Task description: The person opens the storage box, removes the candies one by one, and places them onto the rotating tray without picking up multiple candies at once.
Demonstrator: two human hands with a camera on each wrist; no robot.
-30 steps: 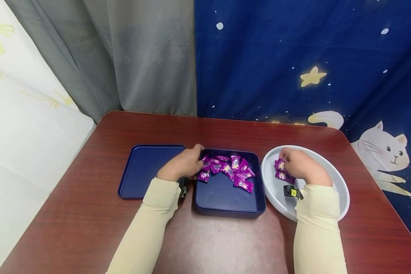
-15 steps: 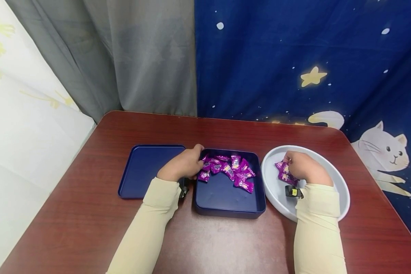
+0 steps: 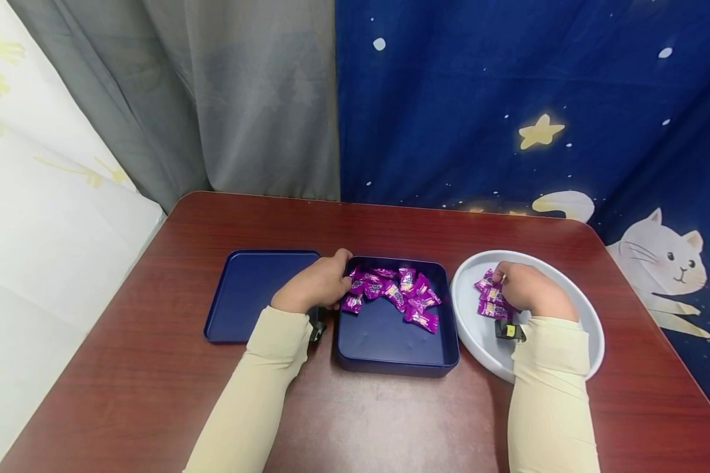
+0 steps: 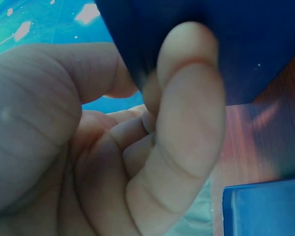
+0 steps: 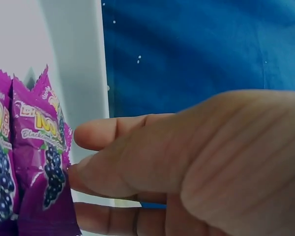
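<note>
My left hand grips the left wall of the dark blue box. In the left wrist view, curled fingers press the outside of the blue box wall. Several purple wrapped candies lie toward the back of the box. Over the white round tray, my right hand is at a small cluster of purple candies. The right wrist view shows fairly straight fingertips against the edge of a grape-printed candy. The candies' far sides are hidden there.
A flat dark blue lid lies left of the box, partly behind the left forearm. The round tray stands close against the box's right side. Curtains hang behind the reddish-brown table.
My right hand has shifted slightly to the right within the tray, and the candies by its fingers have moved and bunched differently. The left hand and the box have stayed put.
</note>
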